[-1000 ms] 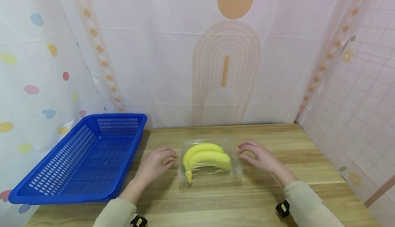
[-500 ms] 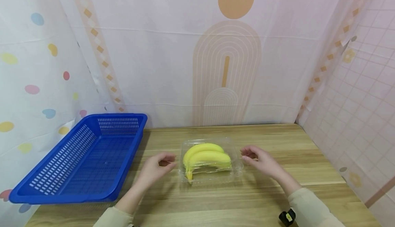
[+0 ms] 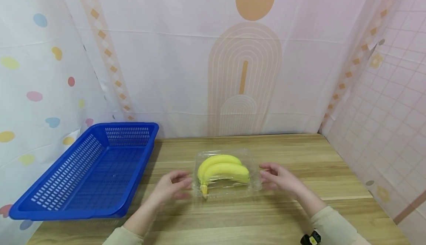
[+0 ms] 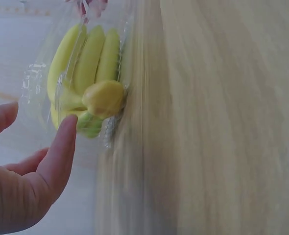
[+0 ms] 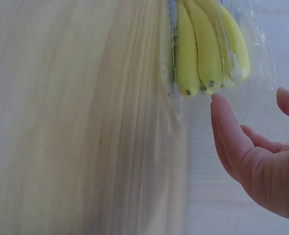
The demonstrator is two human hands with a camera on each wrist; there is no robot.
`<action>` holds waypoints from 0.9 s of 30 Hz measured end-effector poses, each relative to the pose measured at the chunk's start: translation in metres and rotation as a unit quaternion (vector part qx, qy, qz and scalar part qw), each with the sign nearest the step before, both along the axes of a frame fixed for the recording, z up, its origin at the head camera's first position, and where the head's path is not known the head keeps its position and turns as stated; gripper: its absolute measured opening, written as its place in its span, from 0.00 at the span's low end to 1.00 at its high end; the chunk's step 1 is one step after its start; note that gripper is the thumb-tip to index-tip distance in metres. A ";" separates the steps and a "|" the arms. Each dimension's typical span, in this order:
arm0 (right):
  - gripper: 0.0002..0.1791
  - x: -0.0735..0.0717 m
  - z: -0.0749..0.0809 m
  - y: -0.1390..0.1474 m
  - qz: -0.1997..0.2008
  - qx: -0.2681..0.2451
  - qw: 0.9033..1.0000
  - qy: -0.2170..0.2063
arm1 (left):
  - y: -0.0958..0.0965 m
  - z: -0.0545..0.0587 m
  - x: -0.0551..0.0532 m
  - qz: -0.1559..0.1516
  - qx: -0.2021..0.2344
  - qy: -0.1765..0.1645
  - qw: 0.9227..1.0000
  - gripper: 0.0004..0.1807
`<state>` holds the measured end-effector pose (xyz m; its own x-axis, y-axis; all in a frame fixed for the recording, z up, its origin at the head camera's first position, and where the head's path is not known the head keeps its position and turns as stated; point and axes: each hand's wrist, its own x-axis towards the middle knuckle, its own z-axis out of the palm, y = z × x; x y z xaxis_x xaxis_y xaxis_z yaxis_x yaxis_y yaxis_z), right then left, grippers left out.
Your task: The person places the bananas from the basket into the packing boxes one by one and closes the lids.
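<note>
A clear plastic clamshell box rests on the wooden table with a bunch of yellow bananas inside. My left hand is at the box's left end, its fingers loosely bent and its fingertips right by the plastic. At the opposite end, my right hand has its fingertips close to the wall. In the left wrist view the banana stem end faces the left fingers. The dark banana tips lie just beyond the right fingertips in the right wrist view. Neither hand grips anything.
A large blue plastic basket with slotted walls stands on the left of the table. Patterned cloth curtains hang behind the table and along both sides.
Both hands have shifted slightly toward the near side of the box's ends, the right one first drawing back a little. The box and the basket have stayed put.
</note>
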<state>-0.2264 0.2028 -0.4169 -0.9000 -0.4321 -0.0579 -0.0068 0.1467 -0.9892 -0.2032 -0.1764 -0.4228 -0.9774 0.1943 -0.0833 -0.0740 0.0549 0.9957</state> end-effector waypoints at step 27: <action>0.33 0.004 -0.006 -0.013 -0.013 -0.067 0.994 -0.088 | 0.009 -0.007 0.002 -0.034 0.121 -0.076 0.989 0.37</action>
